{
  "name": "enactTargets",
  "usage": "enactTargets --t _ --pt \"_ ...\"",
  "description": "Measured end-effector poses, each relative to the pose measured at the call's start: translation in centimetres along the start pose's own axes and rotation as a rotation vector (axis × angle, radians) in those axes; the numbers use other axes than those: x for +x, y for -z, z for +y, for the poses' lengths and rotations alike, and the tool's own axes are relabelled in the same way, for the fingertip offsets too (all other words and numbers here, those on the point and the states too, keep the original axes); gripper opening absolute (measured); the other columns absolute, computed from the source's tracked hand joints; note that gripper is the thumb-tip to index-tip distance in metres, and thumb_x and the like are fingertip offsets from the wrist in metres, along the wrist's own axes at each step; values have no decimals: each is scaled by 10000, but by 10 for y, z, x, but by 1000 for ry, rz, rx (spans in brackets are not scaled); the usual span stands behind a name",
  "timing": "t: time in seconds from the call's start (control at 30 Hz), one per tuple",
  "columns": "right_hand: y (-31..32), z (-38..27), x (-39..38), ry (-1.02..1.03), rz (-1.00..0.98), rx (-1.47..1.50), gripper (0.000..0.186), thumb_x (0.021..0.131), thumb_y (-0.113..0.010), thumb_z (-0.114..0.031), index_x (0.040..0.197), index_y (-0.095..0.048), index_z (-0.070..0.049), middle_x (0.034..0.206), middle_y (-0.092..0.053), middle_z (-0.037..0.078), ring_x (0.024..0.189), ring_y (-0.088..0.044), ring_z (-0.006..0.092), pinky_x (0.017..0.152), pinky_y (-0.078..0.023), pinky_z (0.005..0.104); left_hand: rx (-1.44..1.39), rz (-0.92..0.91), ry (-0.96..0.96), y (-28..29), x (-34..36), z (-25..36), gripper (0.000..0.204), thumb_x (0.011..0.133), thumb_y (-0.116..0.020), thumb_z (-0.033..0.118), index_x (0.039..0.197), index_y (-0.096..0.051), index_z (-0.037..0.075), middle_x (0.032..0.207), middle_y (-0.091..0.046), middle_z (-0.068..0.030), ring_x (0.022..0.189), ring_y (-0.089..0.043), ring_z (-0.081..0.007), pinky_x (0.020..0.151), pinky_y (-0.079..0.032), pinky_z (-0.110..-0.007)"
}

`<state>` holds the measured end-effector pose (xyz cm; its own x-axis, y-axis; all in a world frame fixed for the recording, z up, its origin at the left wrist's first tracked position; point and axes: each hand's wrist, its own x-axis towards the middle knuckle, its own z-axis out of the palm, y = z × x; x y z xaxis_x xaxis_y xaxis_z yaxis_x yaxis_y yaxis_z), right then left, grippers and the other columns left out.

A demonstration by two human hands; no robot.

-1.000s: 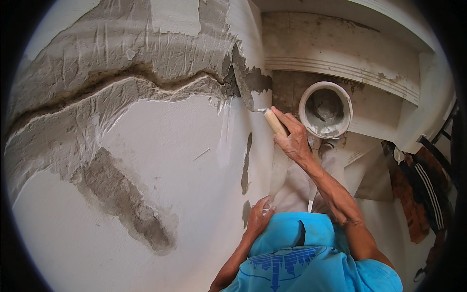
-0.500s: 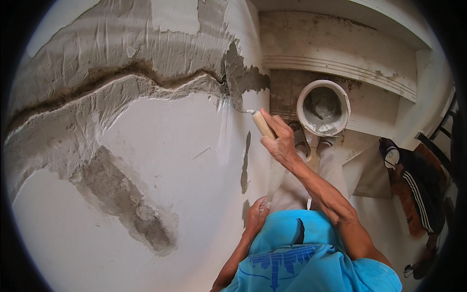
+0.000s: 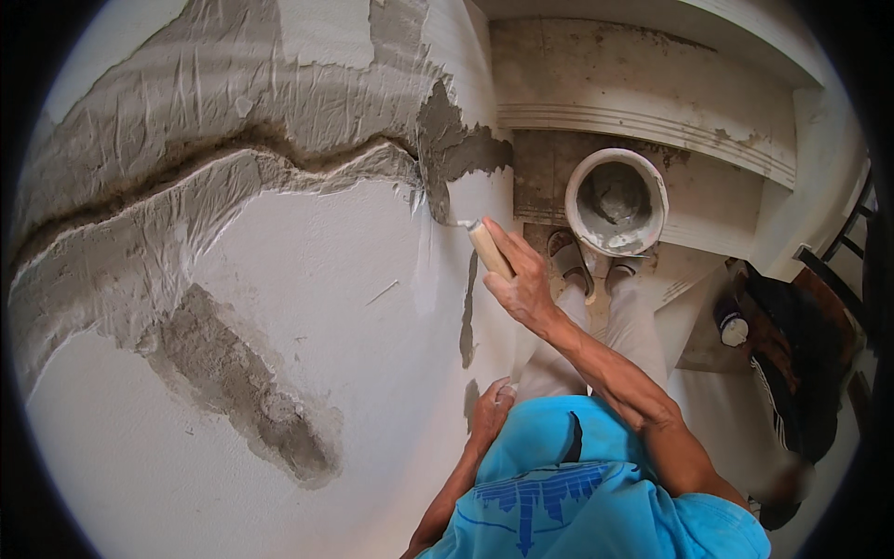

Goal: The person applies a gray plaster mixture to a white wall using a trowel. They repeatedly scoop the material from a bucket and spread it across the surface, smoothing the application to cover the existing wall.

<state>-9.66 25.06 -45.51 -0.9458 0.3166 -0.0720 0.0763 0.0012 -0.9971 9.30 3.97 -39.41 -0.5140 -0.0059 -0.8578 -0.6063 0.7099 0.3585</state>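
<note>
The trowel [image 3: 483, 241] is in the right hand [image 3: 523, 284], with its blade up against the wall [image 3: 326, 270], near the right end of the long crack [image 3: 251, 137]. The hand is closed around the wood handle, so the handle sits in the fingers, and the blade pokes out past them, up and to the left. My guess is that the step now is to spread and press the dark, wet patch [image 3: 480, 152] on the wall. The next move seems to call for a firm grip and a flat blade, so the patch lies smooth. The left hand [image 3: 492, 410] is low, beside the wall and near the leg. Its fingers look bent, but I cannot tell how far open it is, or if it has hold of anything. The bucket [image 3: 571, 203], with gray mud [image 3: 615, 194] inside, is to the right of the trowel.
</note>
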Motion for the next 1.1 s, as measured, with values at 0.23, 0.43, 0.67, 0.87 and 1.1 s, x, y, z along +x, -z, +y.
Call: enactTargets --t 0.23,0.43,0.67,0.87,1.1 --pt "12 19 29 -92 66 -43 721 747 -637 -42 1462 -540 -27 1019 -609 174 859 -599 310 836 -507 389 27 11 16 -2 4 -18 459 1017 -599 265 1385 -579 -8 1102 -722 -208 1002 -693 -285 904 -532 -370" --pt "-2 -4 11 -11 -2 -24 750 734 -629 -15 1477 -530 -42 970 -597 168 819 -614 345 788 -525 434 -38 17 26 -5 -1 -25 445 1018 -604 267 1381 -606 9 997 -689 -92 886 -624 -176 815 -513 -327" --pt "12 -2 9 9 64 20 758 712 -665 17 1460 -551 -32 1043 -628 177 894 -623 301 841 -515 384 12 32 73 -1 7 -46 459 1014 -585 270 1391 -596 9 1020 -699 -110 892 -639 -170 821 -527 -318" --pt "9 19 59 3 92 -49 724 735 -637 -58 1452 -548 -24 958 -596 192 828 -608 366 799 -511 425 -25 39 -9 -3 10 -48 457 1013 -587 250 1400 -585 6 1009 -693 -92 879 -629 -166 803 -529 -324" --pt "27 -9 22 -20 -70 -39 710 744 -636 -61 1449 -558 -28 963 -602 189 826 -617 352 773 -518 425 -14 6 77 -2 7 -55 447 1014 -584 244 1405 -589 26 1091 -702 -124 964 -651 -186 842 -542 -337"
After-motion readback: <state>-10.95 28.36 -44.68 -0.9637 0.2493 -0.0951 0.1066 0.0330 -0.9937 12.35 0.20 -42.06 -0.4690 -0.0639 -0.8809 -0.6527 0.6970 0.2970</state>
